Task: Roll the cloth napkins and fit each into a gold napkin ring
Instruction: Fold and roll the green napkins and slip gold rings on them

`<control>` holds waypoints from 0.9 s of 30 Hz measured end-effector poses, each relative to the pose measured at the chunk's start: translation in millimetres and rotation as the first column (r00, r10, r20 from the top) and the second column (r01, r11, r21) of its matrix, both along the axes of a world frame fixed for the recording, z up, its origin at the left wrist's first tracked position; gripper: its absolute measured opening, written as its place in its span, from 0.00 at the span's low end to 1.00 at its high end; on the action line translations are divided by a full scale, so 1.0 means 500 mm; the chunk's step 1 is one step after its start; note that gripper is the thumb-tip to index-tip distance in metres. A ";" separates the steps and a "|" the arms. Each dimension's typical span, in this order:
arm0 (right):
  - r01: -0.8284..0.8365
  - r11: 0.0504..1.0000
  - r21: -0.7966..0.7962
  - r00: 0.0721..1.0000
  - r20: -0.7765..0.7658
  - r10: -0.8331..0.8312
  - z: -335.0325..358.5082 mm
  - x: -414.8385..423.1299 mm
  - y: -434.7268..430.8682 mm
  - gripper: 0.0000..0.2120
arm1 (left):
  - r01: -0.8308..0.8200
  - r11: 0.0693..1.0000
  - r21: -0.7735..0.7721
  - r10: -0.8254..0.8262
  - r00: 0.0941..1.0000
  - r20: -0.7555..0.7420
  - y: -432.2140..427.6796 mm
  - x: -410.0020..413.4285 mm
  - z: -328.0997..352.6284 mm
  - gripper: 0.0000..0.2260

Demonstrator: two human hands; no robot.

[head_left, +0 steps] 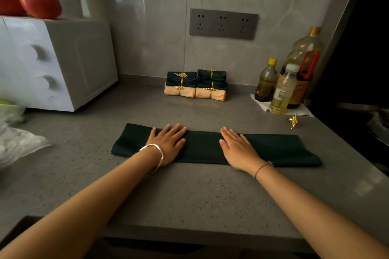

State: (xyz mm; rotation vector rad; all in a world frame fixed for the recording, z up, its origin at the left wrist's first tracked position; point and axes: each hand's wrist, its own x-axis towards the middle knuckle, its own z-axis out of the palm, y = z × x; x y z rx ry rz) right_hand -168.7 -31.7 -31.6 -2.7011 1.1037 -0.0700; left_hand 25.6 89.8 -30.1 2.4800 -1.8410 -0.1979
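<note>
Oil bottles part full, napkins in rings

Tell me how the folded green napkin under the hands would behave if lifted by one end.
The dark green napkin lies flat against the counter, so it is probably floppy and would sag. It looks thin, so likely light. The left hand and right hand press it; unpressed, it may slide.

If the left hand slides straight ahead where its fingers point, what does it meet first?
Likely the stack of ringed napkins at the back, after bare countertop; depth is unclear.
</note>
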 end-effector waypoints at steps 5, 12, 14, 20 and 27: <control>0.010 1.000 -0.005 1.000 -0.009 -0.010 -0.002 0.002 -0.002 0.24 | -0.131 0.991 0.030 0.130 0.991 0.027 0.053 0.086 0.005 0.23; 0.008 1.000 0.023 0.999 0.052 -0.009 0.005 0.001 0.003 0.25 | -0.141 0.989 0.050 0.140 0.990 0.028 0.035 0.090 0.022 0.25; -0.024 0.999 0.041 0.988 0.155 0.017 0.017 -0.005 0.020 0.24 | 0.003 1.000 0.010 -0.003 1.000 -0.003 0.019 0.061 0.029 0.22; -0.285 0.959 0.009 0.924 0.267 0.272 0.050 -0.043 0.119 0.19 | 0.222 0.974 -0.037 -0.222 0.975 -0.011 -0.024 -0.003 0.024 0.20; -0.418 0.908 0.035 0.906 0.093 0.414 0.018 -0.080 0.142 0.23 | 0.138 0.990 0.018 -0.139 0.987 0.078 0.013 -0.017 0.046 0.21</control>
